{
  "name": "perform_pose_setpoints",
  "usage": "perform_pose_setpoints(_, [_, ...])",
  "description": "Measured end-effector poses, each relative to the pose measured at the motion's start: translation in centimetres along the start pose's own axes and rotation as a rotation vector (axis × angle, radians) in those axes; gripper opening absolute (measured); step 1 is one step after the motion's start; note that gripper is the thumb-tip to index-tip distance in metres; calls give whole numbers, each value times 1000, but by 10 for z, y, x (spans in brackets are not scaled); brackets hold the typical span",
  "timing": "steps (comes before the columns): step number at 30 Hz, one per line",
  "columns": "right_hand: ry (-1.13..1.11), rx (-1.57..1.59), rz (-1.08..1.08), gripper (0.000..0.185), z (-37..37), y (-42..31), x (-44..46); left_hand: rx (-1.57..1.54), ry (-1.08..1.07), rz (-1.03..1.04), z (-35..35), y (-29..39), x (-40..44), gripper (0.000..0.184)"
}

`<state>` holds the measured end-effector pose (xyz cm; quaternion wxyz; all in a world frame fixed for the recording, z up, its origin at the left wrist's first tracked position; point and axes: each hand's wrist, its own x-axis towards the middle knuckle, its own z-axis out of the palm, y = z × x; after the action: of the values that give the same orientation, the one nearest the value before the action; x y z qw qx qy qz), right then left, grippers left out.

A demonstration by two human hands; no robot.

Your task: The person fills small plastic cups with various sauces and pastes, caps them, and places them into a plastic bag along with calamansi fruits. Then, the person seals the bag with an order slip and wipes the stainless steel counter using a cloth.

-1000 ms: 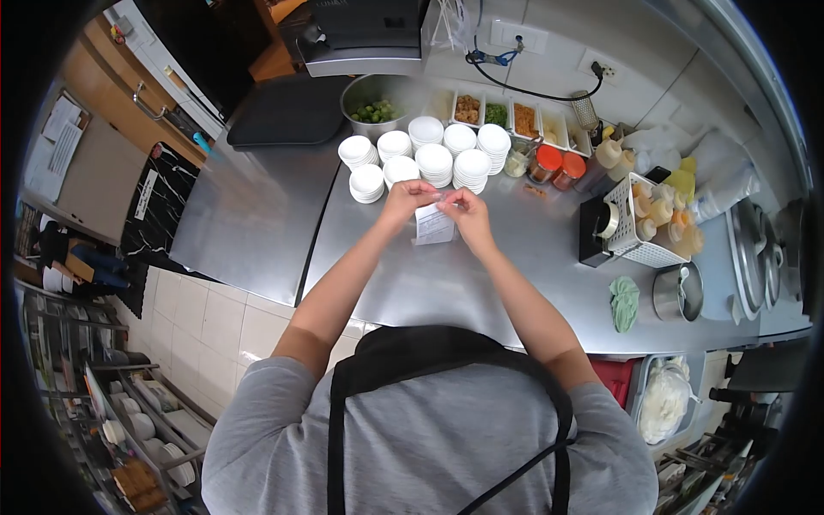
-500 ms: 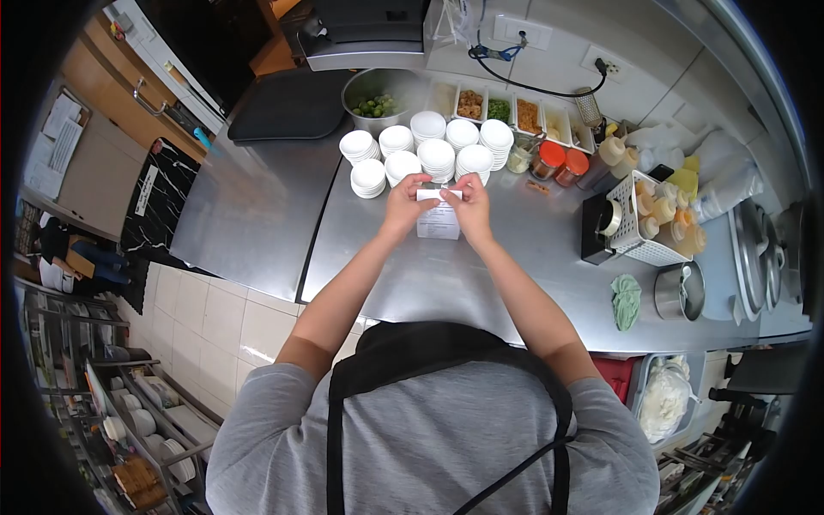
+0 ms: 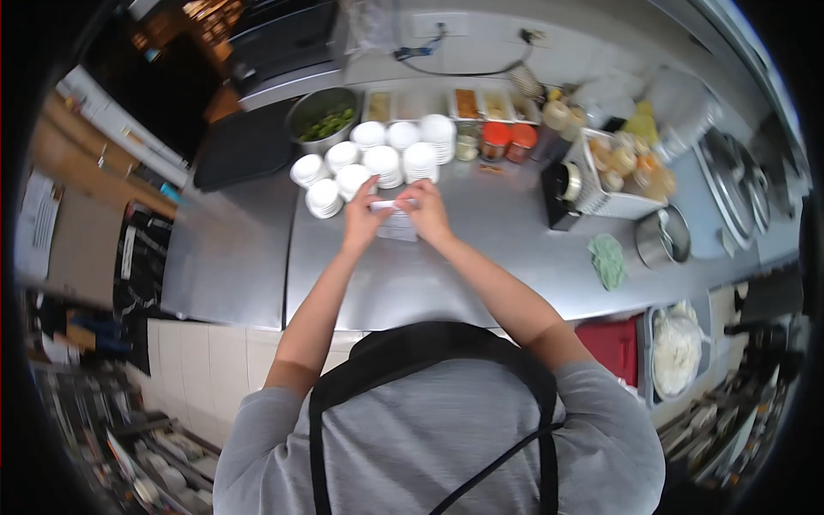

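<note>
Between my two hands is a small white printed paper slip [image 3: 398, 228], much like a receipt, its upper edge curled or folded. My left hand [image 3: 364, 221] pinches it at the left side. With closed fingers, my right hand [image 3: 426, 213] grips the upper right part. The print is too blurred to read. Just beyond my fingers stand several stacks of small white bowls [image 3: 382, 163] on the steel counter [image 3: 481, 249].
Behind the stacks are a metal pot [image 3: 296, 116] with green pieces and a row of food trays [image 3: 466, 104]. Red-lidded jars [image 3: 495, 136], a white basket [image 3: 631, 204] of bottles, a green cloth [image 3: 608, 260] and a steel pot [image 3: 678, 240] are to the right.
The head view has turned, so the counter things appear shifted left and tilted. Both hands keep hold of the slip, whose lower part looks more blurred and shorter now.
</note>
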<state>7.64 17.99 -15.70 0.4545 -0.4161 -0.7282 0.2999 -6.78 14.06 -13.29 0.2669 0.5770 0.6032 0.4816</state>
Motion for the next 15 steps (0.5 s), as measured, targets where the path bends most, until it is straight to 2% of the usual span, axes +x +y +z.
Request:
perform_pose_setpoints(4, [232, 105, -6, 16, -57, -22, -8, 12, 31, 9, 5, -3, 15, 63])
perform_pose_setpoints(6, [392, -160, -81, 19, -113, -10, -16, -7, 80, -10, 4, -10, 29, 59])
perform_pose_setpoints(8, [503, -225, -51, 17, -175, 14, -32, -107, 112, -31, 6, -4, 36, 58])
perform_pose_setpoints(10, [583, -309, 85, 14, -232, 51, -60, -103, 175, -50, 8, -1, 40, 56])
perform_pose_setpoints(12, [392, -715, 229, 19, -284, 100, -104, -33, 189, -31, 12, 8, 36, 52])
perform_pose_setpoints(13, [403, -721, 236, 19, -302, 124, -130, -38, 177, -24, 15, 7, 33, 52])
perform_pose_setpoints(15, [119, -1114, 299, 30, -332, 164, -174, 123, 148, 5, 22, 5, 28, 45])
